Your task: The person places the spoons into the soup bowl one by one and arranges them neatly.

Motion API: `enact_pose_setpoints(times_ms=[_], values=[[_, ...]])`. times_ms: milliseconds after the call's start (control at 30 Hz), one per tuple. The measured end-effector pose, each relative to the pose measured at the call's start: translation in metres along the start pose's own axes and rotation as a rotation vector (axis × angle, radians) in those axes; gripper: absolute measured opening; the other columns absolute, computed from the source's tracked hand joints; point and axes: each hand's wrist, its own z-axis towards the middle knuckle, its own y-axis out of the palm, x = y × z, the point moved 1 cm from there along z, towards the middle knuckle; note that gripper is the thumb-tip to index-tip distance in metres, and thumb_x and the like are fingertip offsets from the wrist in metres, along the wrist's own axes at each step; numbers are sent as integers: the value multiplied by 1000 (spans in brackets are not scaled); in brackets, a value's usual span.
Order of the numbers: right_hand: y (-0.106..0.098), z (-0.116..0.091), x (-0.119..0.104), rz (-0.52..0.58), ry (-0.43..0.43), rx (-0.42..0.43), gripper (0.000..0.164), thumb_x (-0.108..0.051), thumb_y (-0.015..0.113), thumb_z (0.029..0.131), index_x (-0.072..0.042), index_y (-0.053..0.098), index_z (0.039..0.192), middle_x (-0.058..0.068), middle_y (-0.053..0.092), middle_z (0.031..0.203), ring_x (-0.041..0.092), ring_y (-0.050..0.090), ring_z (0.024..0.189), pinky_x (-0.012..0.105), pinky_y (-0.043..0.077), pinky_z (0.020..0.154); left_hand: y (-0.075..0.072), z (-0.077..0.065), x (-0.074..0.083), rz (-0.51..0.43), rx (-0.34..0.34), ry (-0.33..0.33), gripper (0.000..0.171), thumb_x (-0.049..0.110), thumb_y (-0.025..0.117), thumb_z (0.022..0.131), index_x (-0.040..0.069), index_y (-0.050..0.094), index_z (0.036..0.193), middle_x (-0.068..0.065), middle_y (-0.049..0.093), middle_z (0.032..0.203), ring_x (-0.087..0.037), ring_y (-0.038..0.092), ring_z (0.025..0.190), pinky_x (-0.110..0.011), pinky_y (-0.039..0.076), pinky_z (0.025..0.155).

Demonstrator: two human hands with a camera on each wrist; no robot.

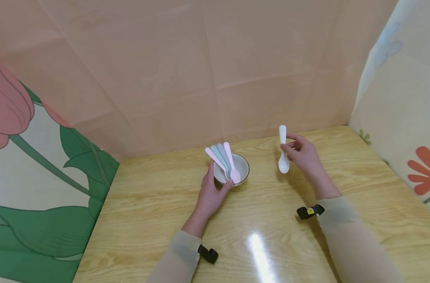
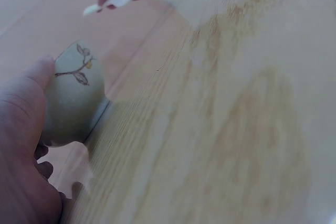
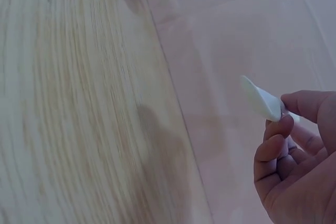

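My left hand (image 1: 212, 193) grips the near left side of a small bowl (image 1: 244, 165), fingers along its left wall and thumb at the front rim. A leafy twig is painted on the bowl's outside, seen in the left wrist view. Several spoons (image 1: 222, 159) in pink, teal and grey-blue lean in it, handles fanned out over the back left rim. To the right, my right hand (image 1: 304, 154) pinches a white spoon (image 1: 284, 164) between thumb and fingers at mid-handle. Its scoop points down in the head view, and the spoon is held above the table.
The wooden table (image 1: 158, 220) meets a pinkish-brown covered wall (image 1: 165, 78) close behind the bowl. Flower-printed panels (image 1: 94, 165) stand along the left and right sides. Black wrist straps with cameras (image 1: 208, 254) sit on both sleeves.
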Motion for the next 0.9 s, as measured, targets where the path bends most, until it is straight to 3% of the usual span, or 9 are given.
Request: enact_pose_setpoints(times_ms=[167,533,900], values=[[11,-2,-7,4,-36,-35,57,-29,70,112,-6,54,161,24,69,120,12,62,85,20,55,71,0,0,-1,2,-1,-11,107,66,69,102,27,6,179,-12,30,179,-32,29,163,-54,29,130],[30,-5,-22,24,-65,-65,49,-27,71,111,-6,60,154,20,70,113,14,63,81,24,56,70,0,-1,1,-1,5,2,107,64,70,103,23,8,179,-14,31,178,-34,29,163,-56,29,130],[54,-3,-38,89,-55,-110,52,-25,72,110,-6,59,157,19,70,112,14,62,78,24,53,68,-1,0,4,-2,11,28,107,59,73,104,19,8,179,-17,31,178,-38,29,162,-58,28,129]])
